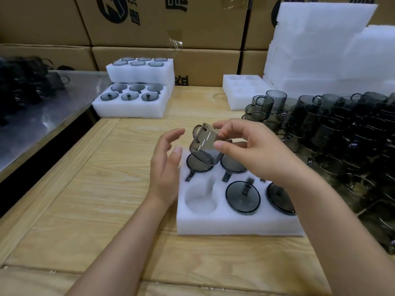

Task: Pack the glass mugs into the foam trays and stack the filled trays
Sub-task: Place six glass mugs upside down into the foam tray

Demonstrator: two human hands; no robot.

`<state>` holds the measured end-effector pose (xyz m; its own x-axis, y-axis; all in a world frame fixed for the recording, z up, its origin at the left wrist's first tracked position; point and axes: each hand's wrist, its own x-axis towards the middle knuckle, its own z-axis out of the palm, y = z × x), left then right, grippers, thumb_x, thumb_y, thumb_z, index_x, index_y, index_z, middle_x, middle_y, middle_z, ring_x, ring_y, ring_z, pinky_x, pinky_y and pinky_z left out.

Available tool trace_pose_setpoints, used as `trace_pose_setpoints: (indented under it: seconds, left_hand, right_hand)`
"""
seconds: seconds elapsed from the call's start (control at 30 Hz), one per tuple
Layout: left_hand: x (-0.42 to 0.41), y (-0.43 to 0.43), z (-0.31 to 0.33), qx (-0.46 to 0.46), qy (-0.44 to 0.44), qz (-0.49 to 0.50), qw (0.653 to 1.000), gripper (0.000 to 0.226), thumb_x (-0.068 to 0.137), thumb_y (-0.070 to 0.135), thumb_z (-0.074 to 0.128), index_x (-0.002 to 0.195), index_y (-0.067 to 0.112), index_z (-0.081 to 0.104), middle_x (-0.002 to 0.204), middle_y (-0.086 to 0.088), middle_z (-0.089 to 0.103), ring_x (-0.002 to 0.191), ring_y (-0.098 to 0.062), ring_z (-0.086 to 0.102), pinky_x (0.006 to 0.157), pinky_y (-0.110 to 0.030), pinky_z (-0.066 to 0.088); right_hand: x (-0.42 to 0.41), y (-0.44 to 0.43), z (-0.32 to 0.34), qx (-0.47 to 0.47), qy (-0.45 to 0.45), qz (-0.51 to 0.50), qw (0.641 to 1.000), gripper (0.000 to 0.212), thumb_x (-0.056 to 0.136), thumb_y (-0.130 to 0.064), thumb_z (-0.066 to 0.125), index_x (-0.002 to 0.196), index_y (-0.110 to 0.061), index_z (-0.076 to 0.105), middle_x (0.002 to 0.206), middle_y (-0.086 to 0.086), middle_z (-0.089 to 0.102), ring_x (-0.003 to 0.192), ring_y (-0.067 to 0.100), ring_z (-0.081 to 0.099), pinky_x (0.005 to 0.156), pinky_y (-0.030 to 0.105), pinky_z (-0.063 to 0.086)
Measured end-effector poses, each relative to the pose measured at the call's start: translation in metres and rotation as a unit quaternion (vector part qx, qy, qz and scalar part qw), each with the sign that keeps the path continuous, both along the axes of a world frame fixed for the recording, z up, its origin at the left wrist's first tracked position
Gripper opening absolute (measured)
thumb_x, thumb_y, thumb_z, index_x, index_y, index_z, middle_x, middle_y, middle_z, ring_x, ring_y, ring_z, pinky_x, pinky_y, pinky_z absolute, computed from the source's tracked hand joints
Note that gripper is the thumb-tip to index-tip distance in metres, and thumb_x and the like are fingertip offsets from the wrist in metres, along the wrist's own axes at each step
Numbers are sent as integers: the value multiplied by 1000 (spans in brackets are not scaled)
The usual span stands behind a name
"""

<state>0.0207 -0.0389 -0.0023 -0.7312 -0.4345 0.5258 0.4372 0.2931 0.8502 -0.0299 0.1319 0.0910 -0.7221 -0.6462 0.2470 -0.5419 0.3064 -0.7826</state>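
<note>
Glass mugs in a loose heap [342,133], smoky grey, crowd the wooden tabletop [96,189] just right of the near foam tray [224,223]. Two filled trays [128,110] sit stacked well beyond that tray's far-left corner.

The near foam tray has six pockets. Four plainly hold mugs, and the far-right one is mostly hidden behind the right forearm. The near-left pocket [199,202] is bare, so this tray looks one mug short of full.

The right hand [252,150] pinches a single mug [203,146] between thumb and fingertips. It holds the mug tilted in the air above the tray's far-left pocket, with the handle pointing away and to the left. The left hand [166,165] holds nothing. Its fingers are relaxed and spread just off the tray's left edge, close to the mug but apparently not touching it.

The step in hand is probably seating this mug in the bare pocket. That pocket's handle slot [210,182] runs toward the middle of the tray, as its near-row neighbours' slots do. So the mug likely needs turning to match those neighbours, with its handle lined up over the slot before it goes down.

A level, straight descent should keep the glass from clipping the seated mug behind it. The free left hand could rest on the tray's left edge so the light foam does not shift or lift. Gentle, even pressure on the mug should be enough to seat it.
</note>
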Motion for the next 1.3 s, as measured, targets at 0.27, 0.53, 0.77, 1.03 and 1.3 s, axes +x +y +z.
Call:
trace_pose_setpoints:
  seconds: [0.27,0.53,0.77,1.03,1.3]
  left_hand:
    - [20,8,34,50,9,-176,983,59,63,20,74,118,14,55,106,-5,65,100,-16,63,85,-29,50]
    - [27,-18,38,0,-103,-310,945,50,56,14,79,104,10,64,106,-9,67,101,-26,62,87,-31,48]
    - [33,-29,40,-97,-168,-300,934,48,52,21,83,97,16,66,97,0,66,95,-28,57,89,-28,45]
    - [34,-31,40,-81,-202,-329,919,41,64,23,74,102,12,67,105,-21,63,105,-38,54,95,-43,43]
    - [35,-28,40,-53,-182,-314,930,31,63,32,81,91,21,73,97,-18,67,97,-38,59,89,-34,49]
  right_hand:
    - [10,-10,11,12,19,29,999,28,67,-55,64,76,-28,60,93,-7,68,58,1,55,52,32,51]
    - [3,9,11,159,-92,138,973,75,49,-68,67,117,-39,47,110,-20,63,93,1,62,94,37,48]
    - [10,2,1,212,-28,133,968,55,57,-58,75,105,-42,54,101,-21,61,85,-6,56,79,23,49]
    - [15,1,-4,258,67,128,955,48,61,-56,78,96,-46,45,100,-23,57,85,-15,44,61,14,33]
    - [22,-2,-3,272,132,128,945,45,70,-51,72,106,-34,51,92,-16,54,91,-6,37,69,22,41]
